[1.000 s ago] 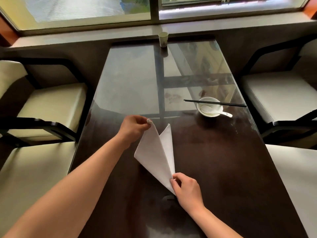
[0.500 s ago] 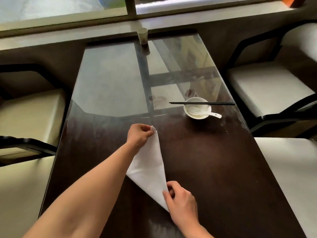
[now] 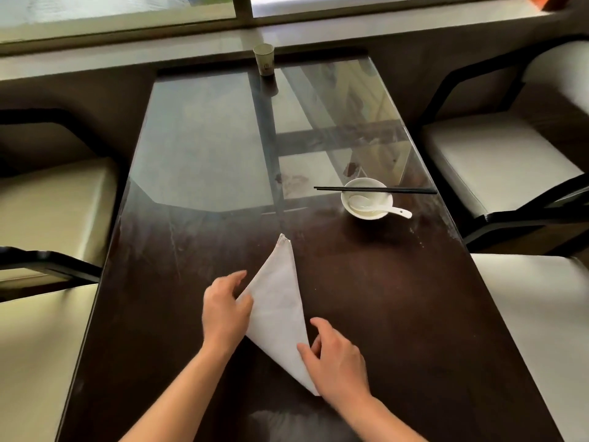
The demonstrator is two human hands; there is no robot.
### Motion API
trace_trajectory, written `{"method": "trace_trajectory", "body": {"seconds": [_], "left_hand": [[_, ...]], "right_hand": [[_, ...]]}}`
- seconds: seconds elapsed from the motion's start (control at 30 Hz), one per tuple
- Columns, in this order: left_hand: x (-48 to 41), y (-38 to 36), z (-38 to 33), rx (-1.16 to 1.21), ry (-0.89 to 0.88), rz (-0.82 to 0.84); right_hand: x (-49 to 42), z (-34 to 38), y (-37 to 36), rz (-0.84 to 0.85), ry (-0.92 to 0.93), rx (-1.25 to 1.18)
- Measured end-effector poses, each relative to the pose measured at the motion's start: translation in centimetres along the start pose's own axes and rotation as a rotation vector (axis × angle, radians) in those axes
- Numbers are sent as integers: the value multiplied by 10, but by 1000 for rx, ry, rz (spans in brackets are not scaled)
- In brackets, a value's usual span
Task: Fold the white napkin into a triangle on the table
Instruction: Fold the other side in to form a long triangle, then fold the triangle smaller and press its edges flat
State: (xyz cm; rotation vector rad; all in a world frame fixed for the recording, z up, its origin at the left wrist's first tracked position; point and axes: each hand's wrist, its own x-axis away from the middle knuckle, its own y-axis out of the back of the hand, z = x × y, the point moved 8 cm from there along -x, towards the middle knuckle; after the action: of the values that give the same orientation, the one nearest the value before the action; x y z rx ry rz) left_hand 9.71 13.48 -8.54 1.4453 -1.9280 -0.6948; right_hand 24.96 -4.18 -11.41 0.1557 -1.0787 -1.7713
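Observation:
The white napkin (image 3: pixel 279 301) lies flat on the dark table (image 3: pixel 398 314) as a long triangle, its far tip pointing toward the window. My left hand (image 3: pixel 224 309) rests at the napkin's left corner, fingers spread, thumb on the cloth's edge. My right hand (image 3: pixel 336 357) presses on the near right part of the napkin with its fingers apart, covering the near tip.
A white bowl (image 3: pixel 366 202) with a white spoon (image 3: pixel 398 212) in it and black chopsticks (image 3: pixel 376 189) across its rim stands to the right. A paper cup (image 3: pixel 264 59) sits at the far edge. Cream-cushioned chairs (image 3: pixel 497 161) flank both sides.
My left hand let go of the napkin's far tip and drew back to the left corner. The napkin now lies flat. My right hand opened over the near end.

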Motion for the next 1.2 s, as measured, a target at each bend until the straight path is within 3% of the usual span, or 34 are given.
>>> {"method": "trace_trajectory", "body": {"seconds": [0.1,0.2,0.4,0.5,0.67,0.9,1.07,1.2], "left_hand": [[52,19,47,15,203,-89],[99,3,81,264,499,7],[135,-35,70,713,835,146],[133,-36,59,721,831,179],[132,-37,46,674,791,198],[141,-35,36,574,756,188],[139,-44,29,535,726,272],[128,-38,29,444,635,219]], "right_hand": [[-40,10,22,-81,8,-16],[-104,38,39,-93,98,-58],[-180,93,27,214,328,121],[-179,95,27,230,380,261],[-169,64,51,52,276,278],[-131,-3,86,-63,-25,-23],[-85,-47,91,-101,-247,-308],[-55,-68,83,-133,-347,-559]]}}
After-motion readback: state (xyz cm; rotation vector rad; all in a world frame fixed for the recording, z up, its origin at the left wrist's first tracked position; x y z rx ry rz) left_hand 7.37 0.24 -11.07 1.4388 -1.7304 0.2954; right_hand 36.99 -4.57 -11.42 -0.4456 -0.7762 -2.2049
